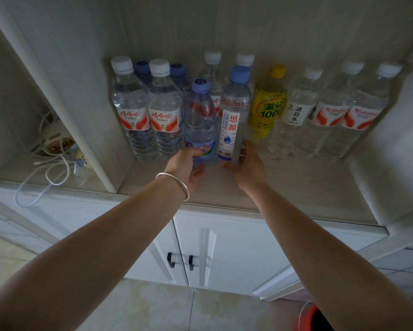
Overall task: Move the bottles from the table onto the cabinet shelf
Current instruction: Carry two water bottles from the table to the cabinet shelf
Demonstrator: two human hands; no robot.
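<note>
Several bottles stand in rows on the cabinet shelf. My left hand grips the base of a clear bottle with a blue cap, which stands on the shelf in front of the others. My right hand holds the base of a taller blue-capped bottle with a white label right beside it. To the right stand a yellow bottle and several clear white-capped bottles. To the left stand two white-capped bottles with red labels.
A vertical divider separates this shelf from a left compartment holding a power strip and white cables. Below are white cabinet doors with dark handles. A side wall bounds the shelf on the right.
</note>
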